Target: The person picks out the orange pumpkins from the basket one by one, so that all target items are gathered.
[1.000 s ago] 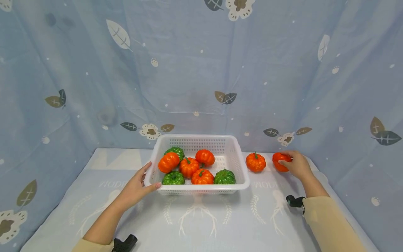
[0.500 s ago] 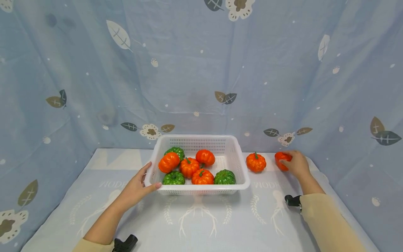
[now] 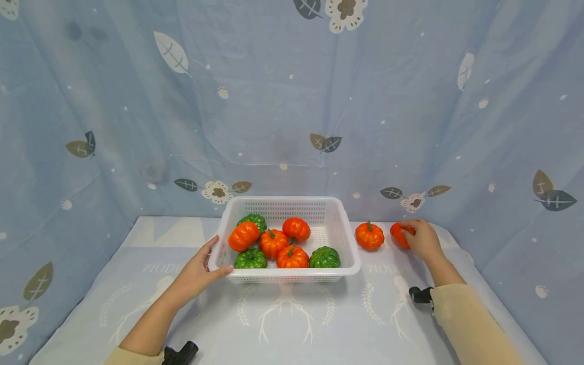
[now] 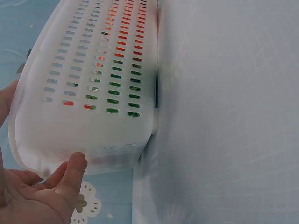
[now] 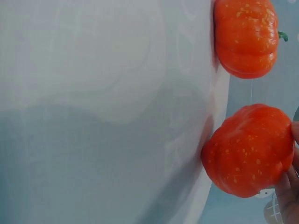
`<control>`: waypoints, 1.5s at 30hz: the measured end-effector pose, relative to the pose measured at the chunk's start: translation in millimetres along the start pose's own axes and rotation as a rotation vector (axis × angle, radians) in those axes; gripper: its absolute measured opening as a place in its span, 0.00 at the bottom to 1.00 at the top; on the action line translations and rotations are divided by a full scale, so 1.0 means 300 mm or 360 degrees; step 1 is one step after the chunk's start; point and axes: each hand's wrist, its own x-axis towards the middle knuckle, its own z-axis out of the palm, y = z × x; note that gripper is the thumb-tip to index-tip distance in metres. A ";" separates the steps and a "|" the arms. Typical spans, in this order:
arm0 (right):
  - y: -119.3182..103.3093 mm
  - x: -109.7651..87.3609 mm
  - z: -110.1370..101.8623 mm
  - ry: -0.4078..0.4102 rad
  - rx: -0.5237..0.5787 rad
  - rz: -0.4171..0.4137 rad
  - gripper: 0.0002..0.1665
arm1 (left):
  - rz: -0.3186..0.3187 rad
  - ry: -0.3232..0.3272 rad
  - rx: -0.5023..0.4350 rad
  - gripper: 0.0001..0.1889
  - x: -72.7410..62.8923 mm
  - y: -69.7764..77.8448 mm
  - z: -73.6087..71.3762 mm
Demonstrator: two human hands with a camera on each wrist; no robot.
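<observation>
My left hand (image 3: 195, 278) grips the left end of a white plastic basket (image 3: 292, 272), thumb at the front rim and fingers along the side. In the left wrist view its fingers (image 4: 72, 179) lie against the basket's end wall. Inside the basket sit several small orange and green pumpkins (image 3: 293, 257). At the far right of the table, my right hand (image 3: 424, 242) pinches an orange pumpkin (image 5: 247, 151), which leans on its side close over the cloth. Between it and the basket stands another orange pumpkin (image 3: 369, 236), stem upward.
A pale patterned cloth (image 3: 287, 324) covers the table. Blue curtain (image 3: 283, 111) with leaf and flower prints hangs right behind the basket and along both sides. Black wrist mounts (image 3: 181, 353) stick out beside the sleeves.
My right hand has shifted a little to the left with its orange pumpkin, nearer the standing one. The left hand and basket stay in place.
</observation>
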 end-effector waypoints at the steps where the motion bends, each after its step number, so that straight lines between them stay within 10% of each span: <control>1: 0.004 0.001 0.002 0.0000 0.0017 0.0000 0.17 | -0.0003 0.0000 0.0002 0.55 0.000 0.000 0.000; 10: 0.011 -0.001 0.012 0.0041 0.0048 0.0141 0.36 | 0.0004 0.0012 0.0010 0.55 0.004 -0.001 -0.001; 25: 0.030 -0.002 0.009 -0.0354 0.0021 0.0352 0.48 | 0.0005 0.0001 -0.0021 0.54 -0.001 -0.006 0.003; 45: 0.062 0.027 0.053 -0.0163 0.0202 0.0317 0.48 | -0.0034 -0.0001 -0.0011 0.55 0.004 0.000 0.002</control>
